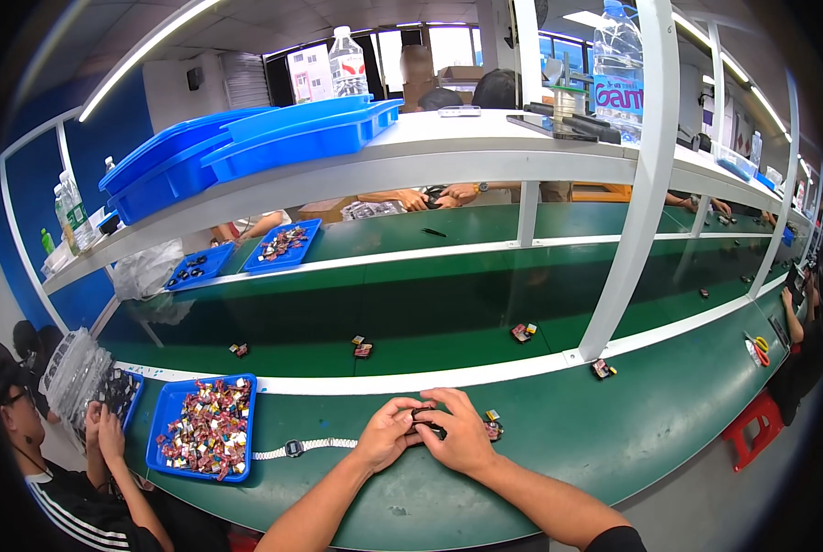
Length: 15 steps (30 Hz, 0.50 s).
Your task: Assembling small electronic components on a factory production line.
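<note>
Both hands meet over the green bench, wrapped round a small black part [429,421] whose exact kind I cannot make out. My left hand [388,434] grips it from the left, fingers curled. From the other side my right hand [457,431] closes on it, with its fingers bent over the top and hiding much of it. A small component [492,425] in white, yellow and dark red lies just right of my right hand. Left of my hands, a wristwatch [293,449] with a pale metal band is stretched out on the bench.
A blue tray [156,432] heaped with small wired components stands at left, beside a seated co-worker [71,478]. Beyond the white rail [411,379], small component clusters [362,348] lie on the green belt [448,313]. A white post [627,221] rises ahead right; scissors [758,350] lie far right.
</note>
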Each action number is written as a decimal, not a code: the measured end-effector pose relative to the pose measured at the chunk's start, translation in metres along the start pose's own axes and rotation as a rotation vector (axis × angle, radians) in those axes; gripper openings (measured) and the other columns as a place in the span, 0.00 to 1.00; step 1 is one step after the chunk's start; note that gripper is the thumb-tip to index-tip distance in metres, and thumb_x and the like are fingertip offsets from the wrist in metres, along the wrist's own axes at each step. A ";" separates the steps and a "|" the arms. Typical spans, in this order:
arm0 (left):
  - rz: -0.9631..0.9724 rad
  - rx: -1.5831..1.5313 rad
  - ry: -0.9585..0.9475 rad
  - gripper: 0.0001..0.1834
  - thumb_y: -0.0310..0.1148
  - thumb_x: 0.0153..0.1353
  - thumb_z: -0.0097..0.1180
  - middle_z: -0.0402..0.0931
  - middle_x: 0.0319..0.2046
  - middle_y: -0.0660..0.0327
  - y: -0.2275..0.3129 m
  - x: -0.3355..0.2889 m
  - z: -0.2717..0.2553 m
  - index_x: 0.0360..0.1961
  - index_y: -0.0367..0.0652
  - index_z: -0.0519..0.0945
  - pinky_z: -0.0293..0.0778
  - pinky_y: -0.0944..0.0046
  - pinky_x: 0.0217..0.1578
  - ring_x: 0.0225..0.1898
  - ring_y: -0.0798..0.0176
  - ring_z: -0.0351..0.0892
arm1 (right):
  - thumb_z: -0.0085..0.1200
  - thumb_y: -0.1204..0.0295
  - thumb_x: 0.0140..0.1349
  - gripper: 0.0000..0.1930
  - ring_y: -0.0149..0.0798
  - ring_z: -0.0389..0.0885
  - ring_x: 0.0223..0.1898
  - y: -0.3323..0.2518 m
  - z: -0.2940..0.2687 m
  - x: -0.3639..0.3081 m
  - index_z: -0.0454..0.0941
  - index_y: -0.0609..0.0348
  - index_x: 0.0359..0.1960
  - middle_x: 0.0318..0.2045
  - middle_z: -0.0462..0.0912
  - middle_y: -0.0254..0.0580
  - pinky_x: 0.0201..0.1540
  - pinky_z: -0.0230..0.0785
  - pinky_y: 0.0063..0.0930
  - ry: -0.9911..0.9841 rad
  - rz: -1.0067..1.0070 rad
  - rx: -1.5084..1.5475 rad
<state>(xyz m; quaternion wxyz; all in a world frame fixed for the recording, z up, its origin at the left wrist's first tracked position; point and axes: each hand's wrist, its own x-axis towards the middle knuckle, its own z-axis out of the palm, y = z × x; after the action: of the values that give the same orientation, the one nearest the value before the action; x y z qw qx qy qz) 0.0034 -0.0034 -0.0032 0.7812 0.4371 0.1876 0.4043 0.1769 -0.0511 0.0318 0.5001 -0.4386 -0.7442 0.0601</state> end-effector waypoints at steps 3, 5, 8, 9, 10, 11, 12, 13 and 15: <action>0.002 -0.017 -0.007 0.11 0.29 0.71 0.47 0.70 0.59 0.51 0.000 0.000 0.002 0.52 0.43 0.70 0.75 0.50 0.56 0.56 0.57 0.75 | 0.64 0.77 0.49 0.10 0.49 0.74 0.56 0.002 0.002 -0.001 0.84 0.57 0.35 0.52 0.79 0.43 0.57 0.69 0.40 0.008 0.020 0.036; 0.010 -0.017 -0.002 0.11 0.30 0.71 0.47 0.69 0.59 0.51 0.000 0.000 0.002 0.53 0.43 0.69 0.75 0.50 0.57 0.56 0.57 0.75 | 0.64 0.77 0.50 0.10 0.48 0.74 0.56 0.003 0.004 -0.001 0.85 0.57 0.36 0.53 0.78 0.43 0.58 0.68 0.40 0.025 0.065 0.103; 0.009 0.005 0.029 0.13 0.31 0.71 0.48 0.69 0.60 0.52 -0.002 -0.002 0.005 0.54 0.43 0.68 0.73 0.50 0.57 0.57 0.58 0.74 | 0.62 0.76 0.51 0.09 0.50 0.72 0.58 0.004 0.007 0.000 0.84 0.58 0.36 0.55 0.77 0.42 0.59 0.67 0.41 0.000 0.106 0.167; 0.014 0.020 0.040 0.13 0.31 0.71 0.48 0.69 0.60 0.52 -0.001 -0.001 0.005 0.55 0.43 0.68 0.73 0.50 0.58 0.57 0.59 0.74 | 0.61 0.76 0.52 0.10 0.50 0.71 0.59 0.007 0.008 0.002 0.85 0.57 0.37 0.56 0.77 0.43 0.60 0.66 0.41 -0.008 0.109 0.174; 0.018 0.019 0.039 0.13 0.31 0.71 0.48 0.69 0.60 0.52 -0.001 0.000 0.005 0.55 0.43 0.68 0.73 0.50 0.58 0.57 0.59 0.74 | 0.61 0.76 0.52 0.10 0.50 0.71 0.59 0.007 0.008 0.001 0.85 0.57 0.37 0.56 0.77 0.43 0.60 0.66 0.41 -0.010 0.105 0.172; 0.017 0.019 0.041 0.13 0.31 0.71 0.49 0.69 0.60 0.52 -0.001 0.000 0.005 0.54 0.43 0.68 0.73 0.50 0.58 0.57 0.59 0.74 | 0.61 0.77 0.52 0.10 0.50 0.71 0.59 0.008 0.007 -0.001 0.85 0.57 0.37 0.56 0.77 0.43 0.60 0.66 0.41 -0.017 0.121 0.170; 0.015 0.020 0.044 0.13 0.31 0.71 0.49 0.69 0.60 0.52 -0.001 -0.001 0.004 0.54 0.43 0.68 0.73 0.49 0.58 0.57 0.59 0.74 | 0.60 0.77 0.52 0.10 0.49 0.71 0.59 0.008 0.007 -0.002 0.85 0.57 0.37 0.55 0.77 0.43 0.60 0.66 0.40 -0.025 0.139 0.171; 0.018 0.020 0.045 0.13 0.31 0.71 0.49 0.69 0.60 0.52 -0.002 -0.001 0.004 0.54 0.43 0.68 0.73 0.49 0.58 0.57 0.59 0.74 | 0.60 0.77 0.52 0.10 0.49 0.71 0.59 0.009 0.007 -0.002 0.85 0.57 0.37 0.55 0.77 0.43 0.60 0.66 0.40 -0.026 0.136 0.172; 0.060 0.003 0.039 0.13 0.30 0.72 0.46 0.71 0.58 0.53 -0.004 -0.001 0.004 0.55 0.40 0.67 0.73 0.51 0.58 0.56 0.60 0.75 | 0.60 0.77 0.52 0.10 0.49 0.72 0.59 0.009 0.007 -0.003 0.85 0.57 0.38 0.54 0.78 0.43 0.60 0.66 0.40 -0.033 0.131 0.140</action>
<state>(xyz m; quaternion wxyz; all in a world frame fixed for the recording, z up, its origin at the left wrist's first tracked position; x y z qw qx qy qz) 0.0068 -0.0074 -0.0043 0.7643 0.4356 0.1901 0.4358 0.1768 -0.0456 0.0213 0.5123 -0.4493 -0.7160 0.1517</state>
